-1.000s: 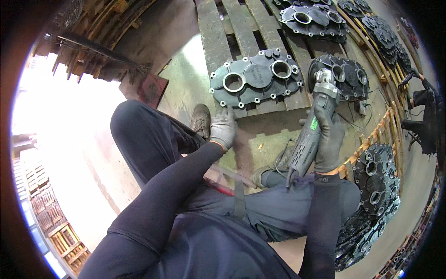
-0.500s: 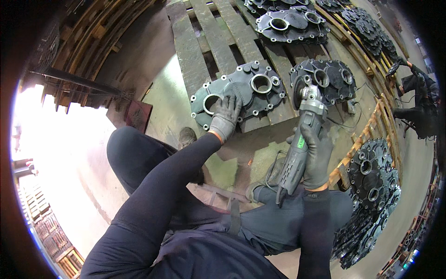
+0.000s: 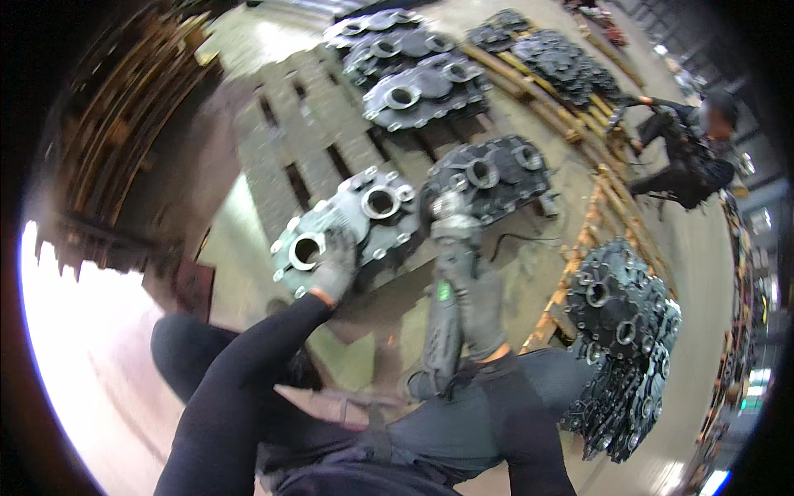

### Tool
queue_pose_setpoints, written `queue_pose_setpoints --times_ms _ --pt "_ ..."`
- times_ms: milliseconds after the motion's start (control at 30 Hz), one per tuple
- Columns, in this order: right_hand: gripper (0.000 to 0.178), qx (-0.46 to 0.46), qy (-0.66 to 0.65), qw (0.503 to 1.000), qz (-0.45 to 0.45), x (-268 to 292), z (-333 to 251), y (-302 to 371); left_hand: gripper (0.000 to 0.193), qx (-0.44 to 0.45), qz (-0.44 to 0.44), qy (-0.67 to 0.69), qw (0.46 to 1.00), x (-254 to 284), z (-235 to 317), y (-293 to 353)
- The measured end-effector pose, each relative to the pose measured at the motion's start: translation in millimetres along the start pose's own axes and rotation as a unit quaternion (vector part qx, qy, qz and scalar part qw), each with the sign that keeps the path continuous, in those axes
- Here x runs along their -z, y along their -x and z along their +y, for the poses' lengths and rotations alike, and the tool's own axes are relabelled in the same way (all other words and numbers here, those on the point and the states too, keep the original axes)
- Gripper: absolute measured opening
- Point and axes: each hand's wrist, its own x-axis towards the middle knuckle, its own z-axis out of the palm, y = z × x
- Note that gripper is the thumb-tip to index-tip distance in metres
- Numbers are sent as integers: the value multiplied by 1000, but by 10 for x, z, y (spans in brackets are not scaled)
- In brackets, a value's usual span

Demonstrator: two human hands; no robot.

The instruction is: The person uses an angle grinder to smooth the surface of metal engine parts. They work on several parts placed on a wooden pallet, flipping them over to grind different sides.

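My gloved left hand (image 3: 337,269) lies flat on a grey cast metal cover (image 3: 343,211), close to one of its two large round bores. The cover rests near the corner of a wooden pallet, with bolt bosses along its rim. My gloved right hand (image 3: 484,310) is wrapped round the body of an angle grinder (image 3: 444,326), held upright over my thigh. The grinder's head and disc are beside the right end of that cover, in front of a darker cast cover (image 3: 488,178). Whether the disc touches either cover I cannot tell.
More cast covers (image 3: 426,91) sit at the pallet's (image 3: 273,140) far end. A tall stack of covers (image 3: 616,339) stands to my right, beside wooden pallet edges. Further right a person (image 3: 686,149) in dark clothing sits. Stacked pallets (image 3: 124,124) are at the left.
My view has swung up and to the right, so the pallet and covers appear further left, and the seated person shows more fully. Left hand stays on the cover; right hand still grips the grinder.
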Motion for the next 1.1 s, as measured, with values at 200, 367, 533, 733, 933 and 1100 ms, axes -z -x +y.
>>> queue_pose_setpoints --times_ms 200,367,533,733,933,1100 --pt "42 11 -12 1000 17 44 -152 -1 117 -15 -142 205 968 1208 -413 -335" --pt "46 17 24 999 39 108 -244 -8 114 35 -193 428 882 1742 -769 -170" --pt "49 3 -72 995 76 201 -366 18 102 8 -191 416 889 1660 -1265 -75" --pt "47 19 -55 997 58 292 -332 -90 104 -82 -176 328 924 1317 -1634 69" --pt "51 27 -20 998 48 163 -323 -79 97 -95 -195 288 933 1764 -1475 30" --pt "48 32 -19 999 40 113 -298 -94 82 -23 -128 445 886 1583 -1796 -164"
